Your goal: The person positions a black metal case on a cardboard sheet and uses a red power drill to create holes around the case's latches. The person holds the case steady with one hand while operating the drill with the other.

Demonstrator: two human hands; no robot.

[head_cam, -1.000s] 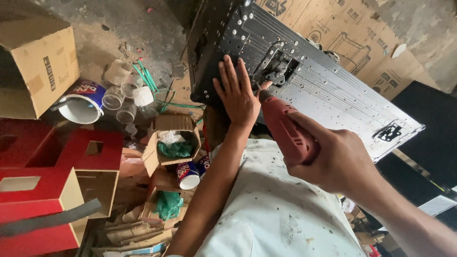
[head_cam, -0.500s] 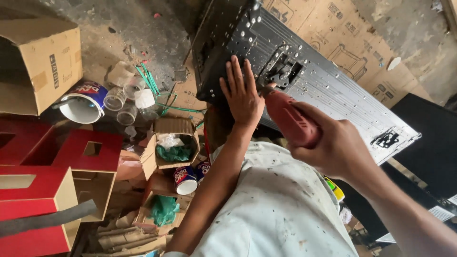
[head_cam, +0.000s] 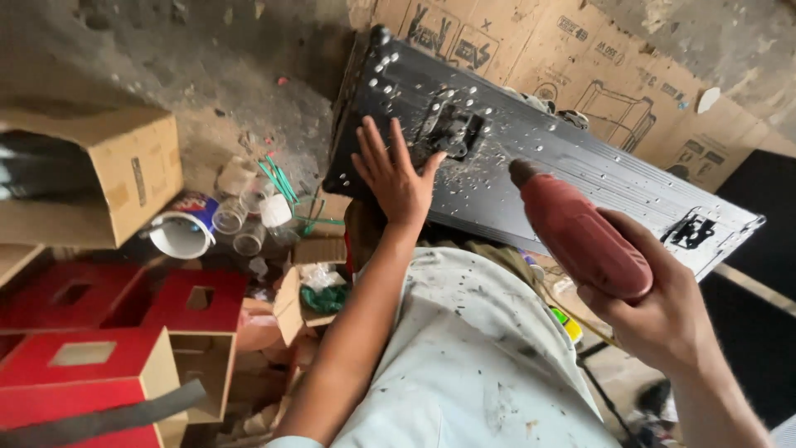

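A long black case with metal rivets and a latch plate lies tilted across my lap. My left hand rests flat on its near end, fingers spread, just left of the latch. In my right hand I grip a red power drill, its nose pointing up-left and held a little off the case surface. Metal shavings speckle the case around the latch. A second black fitting sits near the case's far right end.
Red and tan boxes stack at the lower left, an open cardboard box above them. Clear cups, a paper tub and green ties litter the floor. Flattened cardboard lies behind the case.
The drill has pulled back from the latch area toward the right and lower. My left hand has stayed pressed on the case.
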